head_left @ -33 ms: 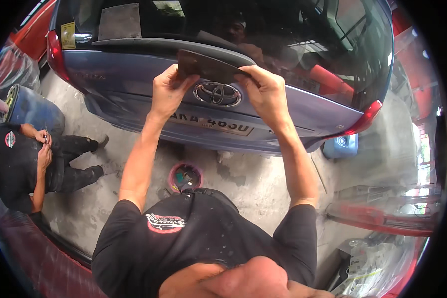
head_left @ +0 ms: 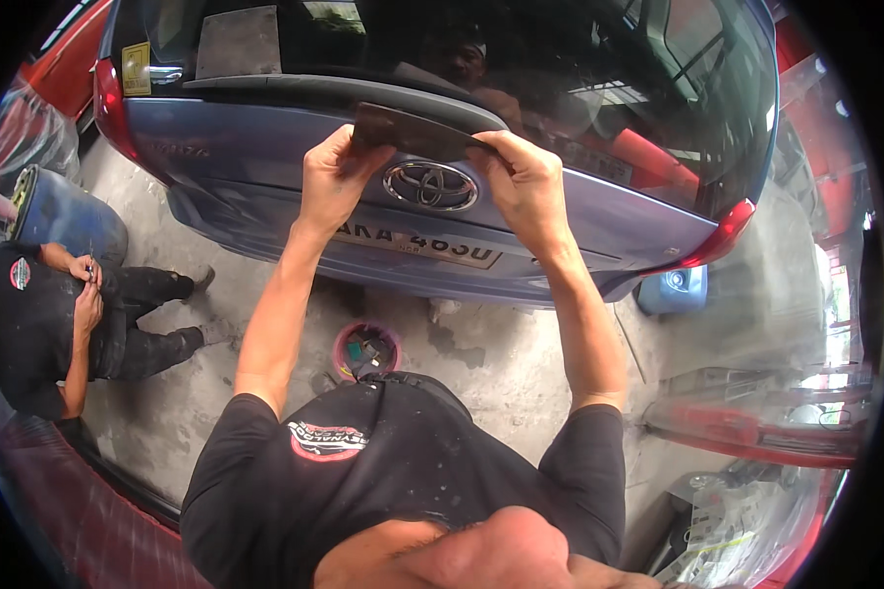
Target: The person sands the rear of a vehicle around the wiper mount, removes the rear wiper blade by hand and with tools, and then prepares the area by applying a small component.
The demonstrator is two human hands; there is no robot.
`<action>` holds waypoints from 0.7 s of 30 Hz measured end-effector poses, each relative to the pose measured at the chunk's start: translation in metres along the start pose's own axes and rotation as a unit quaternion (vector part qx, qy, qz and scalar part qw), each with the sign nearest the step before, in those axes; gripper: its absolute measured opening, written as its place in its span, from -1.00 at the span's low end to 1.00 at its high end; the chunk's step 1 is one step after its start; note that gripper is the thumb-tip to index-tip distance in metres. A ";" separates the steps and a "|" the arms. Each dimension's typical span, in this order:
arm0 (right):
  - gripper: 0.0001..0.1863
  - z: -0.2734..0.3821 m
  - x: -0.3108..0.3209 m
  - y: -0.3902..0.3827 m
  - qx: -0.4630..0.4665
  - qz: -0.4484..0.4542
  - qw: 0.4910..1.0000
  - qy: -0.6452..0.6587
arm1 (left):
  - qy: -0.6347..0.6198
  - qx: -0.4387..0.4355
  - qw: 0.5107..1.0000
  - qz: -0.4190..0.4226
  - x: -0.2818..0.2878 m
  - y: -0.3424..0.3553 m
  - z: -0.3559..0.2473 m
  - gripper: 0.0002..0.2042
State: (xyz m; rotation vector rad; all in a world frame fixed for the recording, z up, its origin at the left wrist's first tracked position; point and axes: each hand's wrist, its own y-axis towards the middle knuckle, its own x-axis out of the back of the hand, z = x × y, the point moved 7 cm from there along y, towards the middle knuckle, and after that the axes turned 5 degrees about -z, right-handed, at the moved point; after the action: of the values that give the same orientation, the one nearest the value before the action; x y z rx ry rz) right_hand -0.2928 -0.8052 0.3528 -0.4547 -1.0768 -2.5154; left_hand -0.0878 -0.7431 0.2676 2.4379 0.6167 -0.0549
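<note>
A dark, thin rectangular sheet [head_left: 413, 128] spans my two hands, just above the chrome oval emblem [head_left: 429, 185] on a blue-grey car's tailgate [head_left: 236, 147]. My left hand [head_left: 336, 177] pinches the sheet's left end between thumb and fingers, while my right hand [head_left: 526, 182] grips its right end. The sheet is at the lower edge of the dark rear window [head_left: 599, 88], by a grey trim strip; whether it touches the car I cannot tell. A grey square piece [head_left: 238, 44] lies on the glass at upper left. The number plate [head_left: 417, 245] is below my hands.
At left a co-worker in black [head_left: 29, 324] holds a small object beside a blue barrel [head_left: 74, 221]. A pink bucket [head_left: 339, 348] stands on the concrete floor below the bumper. A blue container [head_left: 673, 293] is at right, with a red panel [head_left: 756, 432] and plastic sheeting [head_left: 717, 530] nearer.
</note>
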 end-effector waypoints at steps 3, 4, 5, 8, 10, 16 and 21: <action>-0.85 -0.012 0.002 -0.003 0.017 -0.012 0.999 -0.050 | 0.097 -0.034 0.995 -0.002 -0.006 0.008 -0.013 -0.85; -0.85 -0.010 0.001 -0.002 0.020 -0.011 0.999 -0.049 | 0.098 -0.036 0.995 -0.004 -0.005 0.008 -0.013 -0.85; -0.85 -0.009 0.000 -0.002 0.013 -0.002 0.997 -0.071 | 0.104 -0.027 0.994 -0.006 -0.004 0.007 -0.009 -0.85; -0.85 -0.006 -0.003 0.000 0.018 0.002 0.994 -0.104 | 0.100 -0.023 0.995 -0.020 -0.003 0.003 0.000 -0.84; -0.85 -0.004 -0.004 0.002 0.028 -0.002 0.993 -0.115 | 0.088 -0.026 0.995 -0.031 -0.003 0.002 0.001 -0.84; -0.88 0.002 -0.018 0.009 0.069 0.002 0.986 -0.154 | 0.024 0.025 0.996 -0.077 0.005 -0.007 0.019 -0.87; -0.85 0.008 -0.025 0.016 0.104 0.049 0.972 -0.203 | -0.048 0.119 0.986 -0.110 0.002 -0.021 0.026 -0.86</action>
State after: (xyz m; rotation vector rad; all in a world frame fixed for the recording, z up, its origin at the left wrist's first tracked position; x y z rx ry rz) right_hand -0.2625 -0.8042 0.3571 -0.9642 -1.4091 -2.2428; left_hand -0.0926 -0.7427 0.2342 2.5642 0.8775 -0.3540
